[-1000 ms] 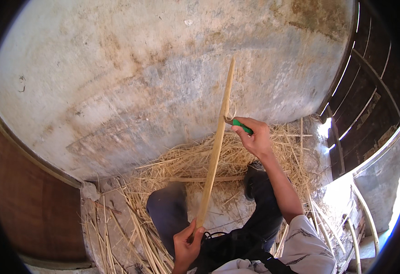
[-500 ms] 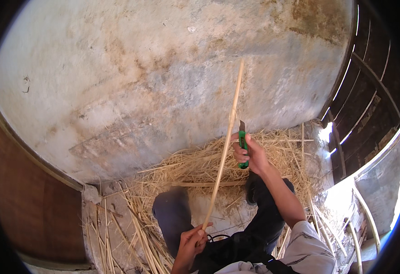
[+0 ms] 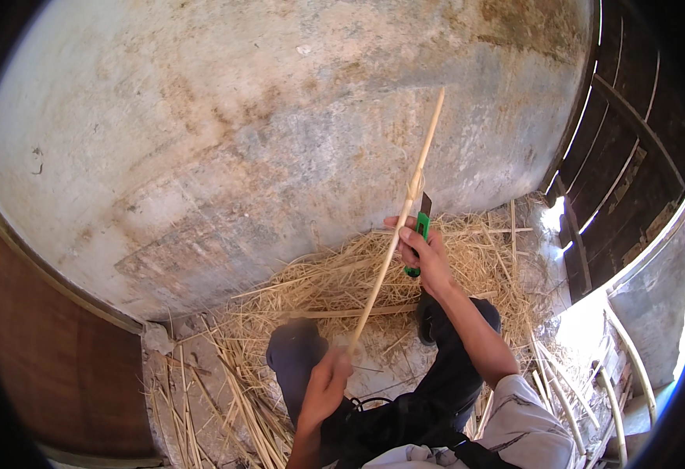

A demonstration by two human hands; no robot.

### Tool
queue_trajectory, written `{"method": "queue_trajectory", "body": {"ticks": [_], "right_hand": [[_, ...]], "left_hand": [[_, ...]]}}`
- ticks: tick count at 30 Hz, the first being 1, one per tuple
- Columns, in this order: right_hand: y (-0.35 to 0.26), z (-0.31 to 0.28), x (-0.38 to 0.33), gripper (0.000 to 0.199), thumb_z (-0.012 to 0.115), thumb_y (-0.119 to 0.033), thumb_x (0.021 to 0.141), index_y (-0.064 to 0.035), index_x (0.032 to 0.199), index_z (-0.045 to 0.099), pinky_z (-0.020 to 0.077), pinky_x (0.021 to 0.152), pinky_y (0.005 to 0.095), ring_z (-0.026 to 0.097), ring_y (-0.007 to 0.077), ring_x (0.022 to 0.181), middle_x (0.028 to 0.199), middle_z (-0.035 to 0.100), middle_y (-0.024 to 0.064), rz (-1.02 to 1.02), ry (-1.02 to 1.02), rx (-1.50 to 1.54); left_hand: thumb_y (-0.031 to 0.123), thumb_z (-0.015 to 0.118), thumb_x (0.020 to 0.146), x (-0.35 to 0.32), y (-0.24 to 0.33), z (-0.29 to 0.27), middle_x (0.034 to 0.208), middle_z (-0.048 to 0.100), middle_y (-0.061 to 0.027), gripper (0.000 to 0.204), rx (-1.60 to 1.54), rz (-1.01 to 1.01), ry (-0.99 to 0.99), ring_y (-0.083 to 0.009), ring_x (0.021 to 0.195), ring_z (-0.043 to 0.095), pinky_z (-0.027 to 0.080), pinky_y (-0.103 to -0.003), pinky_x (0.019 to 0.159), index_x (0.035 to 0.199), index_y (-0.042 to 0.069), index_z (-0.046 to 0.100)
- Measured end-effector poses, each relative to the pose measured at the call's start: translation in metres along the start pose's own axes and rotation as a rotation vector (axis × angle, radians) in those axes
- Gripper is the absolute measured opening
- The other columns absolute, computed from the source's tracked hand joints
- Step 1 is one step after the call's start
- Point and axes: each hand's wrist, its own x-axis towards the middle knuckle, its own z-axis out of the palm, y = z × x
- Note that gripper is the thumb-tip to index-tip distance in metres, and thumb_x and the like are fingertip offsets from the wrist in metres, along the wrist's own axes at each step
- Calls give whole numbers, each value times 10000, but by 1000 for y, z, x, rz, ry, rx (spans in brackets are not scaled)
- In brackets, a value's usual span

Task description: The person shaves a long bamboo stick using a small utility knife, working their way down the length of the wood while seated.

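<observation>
A long pale stick [image 3: 379, 291], bamboo or cane by its look, slants up and to the right in front of me. My left hand [image 3: 329, 381] is closed round its lower end, its fingers slightly blurred. Higher up, my right hand [image 3: 427, 254] grips a green utility knife [image 3: 422, 227] with the blade out. The right fingers also touch the stick, and the blade lies close beside it on the right. Just above the blade, the stick has a thicker joint with a thin loose shaving [image 3: 416, 181].
A heap of shavings [image 3: 342, 281] lies along the stained wall [image 3: 241, 180]. Long strips [image 3: 233, 391] are spread on the floor at left. Several curved poles [image 3: 633, 359] lean at right, below dark wooden boards [image 3: 631, 148]. A brown panel [image 3: 53, 336] stands far left.
The stick's upper end has swung right. My right hand and the knife have come up against the stick; before, they were a little apart from it. My left hand has shifted slightly left and up.
</observation>
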Motion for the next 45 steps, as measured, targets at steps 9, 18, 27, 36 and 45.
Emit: {"method": "queue_trajectory", "body": {"ticks": [9, 18, 27, 36, 45], "right_hand": [[16, 1, -28, 271, 620, -283, 1079, -55, 1207, 693, 539, 728, 381, 689, 228, 819, 948, 697, 112, -385, -145, -629], [15, 34, -53, 350, 845, -340, 886, -113, 1147, 790, 534, 584, 377, 675, 267, 640, 782, 674, 55, -702, -365, -909], [15, 41, -52, 365, 841, -370, 889, -150, 1177, 794, 537, 534, 347, 671, 213, 594, 753, 665, 9, -781, -361, -1016], [16, 44, -51, 397, 859, -380, 856, -136, 1164, 806, 491, 513, 365, 638, 237, 569, 701, 610, 24, -747, -280, -1057], [18, 37, -44, 355, 854, -313, 885, -109, 1169, 798, 499, 523, 381, 647, 261, 580, 738, 658, 59, -746, -237, -1055]], "left_hand": [[274, 428, 1180, 15, 32, 13, 722, 436, 50, 345, -199, -107, 129, -51, 599, 374, 302, -271, 537, 1251, 2, 629], [190, 560, 1124, 24, 56, 21, 822, 580, 10, 232, 227, 107, 258, -95, 726, 513, 396, -299, 612, 1231, -1, 635], [117, 500, 1131, 29, 46, 17, 744, 613, -223, 185, 485, 147, 326, -370, 610, 608, 439, -443, 572, 1166, -35, 600], [112, 492, 1128, 26, 41, 17, 770, 644, -269, 185, 579, 78, 339, -465, 696, 677, 465, -494, 590, 1157, -43, 587], [122, 496, 1128, 15, 37, 19, 719, 621, -257, 183, 604, 53, 311, -465, 662, 665, 459, -501, 571, 1133, -43, 576]]}}
